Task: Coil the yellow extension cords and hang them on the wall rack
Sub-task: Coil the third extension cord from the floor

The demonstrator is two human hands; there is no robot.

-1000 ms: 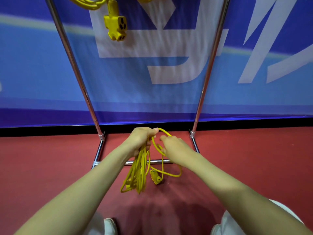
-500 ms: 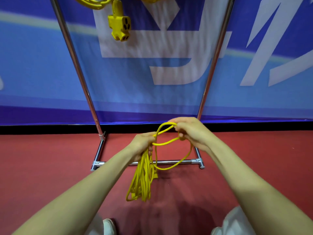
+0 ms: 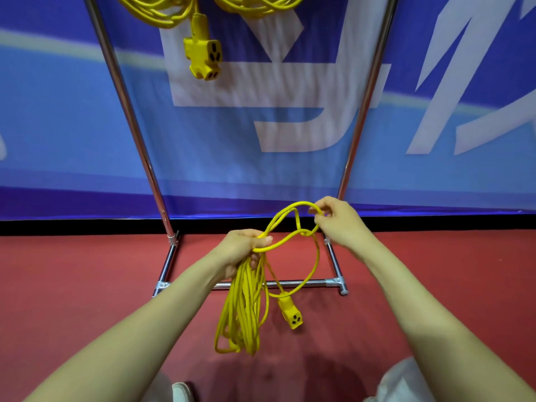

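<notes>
Red floor (image 3: 72,271): fills the lower half, up to a black strip at the foot of the banner.
Banner (image 3: 58,126): blue, in lighter and darker bands, stretched behind the rack.
Rack (image 3: 130,117): chrome tube; its left post slants up from a foot on the floor, and a base bar (image 3: 304,283) lies across the floor between the two feet.
Hung cords (image 3: 162,13): yellow coils at the top edge between the posts, cut off by the frame.
Shoe (image 3: 181,391): a white toe at the bottom edge.
Socket block (image 3: 204,58): yellow, dangling from the hung cords, with dark slots on two of its faces.
Left hand (image 3: 237,252): clenched round the top of the yellow extension cord (image 3: 243,311), whose long loops hang below it as one bundle above the floor.
Writing (image 3: 290,91): large white strokes printed on the banner, cropped and blurred; unreadable.
Free length: from the left hand the cord arches up to the right hand, crosses itself just beside it, then drops in a wide loop.
Socket end (image 3: 291,314): hangs from that loop just right of the bundle, three dark slots showing.
Right hand (image 3: 339,224): fingertips pinching the cord at the top of the arch, higher than the left hand.
Right post (image 3: 368,91): chrome, rising behind the right hand.
</notes>
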